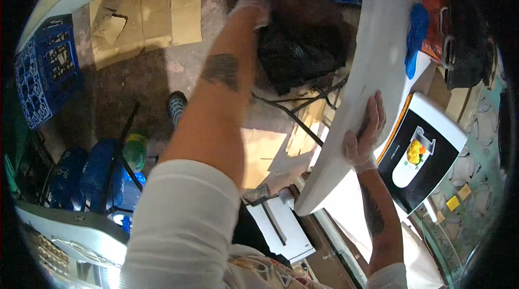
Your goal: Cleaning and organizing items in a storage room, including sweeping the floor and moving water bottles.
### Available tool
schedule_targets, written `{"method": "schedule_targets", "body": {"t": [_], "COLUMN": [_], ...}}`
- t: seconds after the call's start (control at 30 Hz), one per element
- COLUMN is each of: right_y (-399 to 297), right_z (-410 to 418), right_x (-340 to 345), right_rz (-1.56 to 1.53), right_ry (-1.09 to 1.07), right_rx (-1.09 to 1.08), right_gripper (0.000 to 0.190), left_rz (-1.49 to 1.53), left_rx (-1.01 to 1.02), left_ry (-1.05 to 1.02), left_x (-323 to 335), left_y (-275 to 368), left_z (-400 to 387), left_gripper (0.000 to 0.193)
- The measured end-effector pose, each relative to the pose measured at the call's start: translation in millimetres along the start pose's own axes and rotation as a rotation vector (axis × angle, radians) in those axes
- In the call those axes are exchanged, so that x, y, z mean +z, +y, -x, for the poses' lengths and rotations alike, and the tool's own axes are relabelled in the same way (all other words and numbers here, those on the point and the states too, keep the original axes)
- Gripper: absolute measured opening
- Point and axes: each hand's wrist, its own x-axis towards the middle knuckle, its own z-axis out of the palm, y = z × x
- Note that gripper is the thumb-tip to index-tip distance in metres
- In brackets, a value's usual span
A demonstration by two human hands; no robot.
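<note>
My left arm reaches up and away, with the left hand (251, 9) in a clear plastic glove at the upper middle. That hand is blurred and its fingers are lost against dark black material (304, 54), so its grip is unclear. My right hand (367, 135), also in a clear glove, lies flat against a long pale grey-white panel (381, 46) with a rounded lower corner, like a plastic table top. The panel slants from top to lower middle. Black tubular legs (300, 114) show beside it.
Flattened cardboard (154, 17) lies on the floor at upper left, near a blue plastic crate (46, 72). Large blue bottles (97, 171) and a green bottle (134, 153) stand lower left. Right of the panel are a black-and-white box (423, 155) and a blue item (417, 40). White sheets (282, 228) lie below.
</note>
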Motion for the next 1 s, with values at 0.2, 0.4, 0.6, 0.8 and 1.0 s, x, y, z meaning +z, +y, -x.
{"method": "schedule_targets", "body": {"t": [0.2, 0.4, 0.6, 0.8, 1.0], "right_y": [-10.2, -11.5, -9.8, -9.6, -10.3], "right_z": [-8.5, -7.3, -9.2, -8.3, -8.3], "right_x": [3.2, 0.1, -3.5, -0.2, 2.3], "right_rz": [-0.035, -0.040, -0.018, -0.006, -0.032], "right_ry": [0.001, -0.023, 0.017, 0.022, 0.039], "right_rx": [-0.020, -0.037, -0.060, -0.074, -0.065], "right_gripper": [0.071, 0.071, 0.069, 0.065, 0.067], "left_rz": [0.602, 0.993, 0.648, 0.456, 0.380], "left_rx": [-0.067, -0.647, -0.290, -0.401, -0.637], "left_ry": [0.177, 0.032, -0.062, -0.110, -0.066], "left_x": [165.9, 177.9, 91.3, 52.9, 98.2], "left_y": [-187.9, -140.9, -54.8, -68.7, -118.7], "left_z": [233.4, 413.5, 279.4, 211.7, 383.0], "left_gripper": [0.041, 0.044, 0.042, 0.042, 0.048]}}
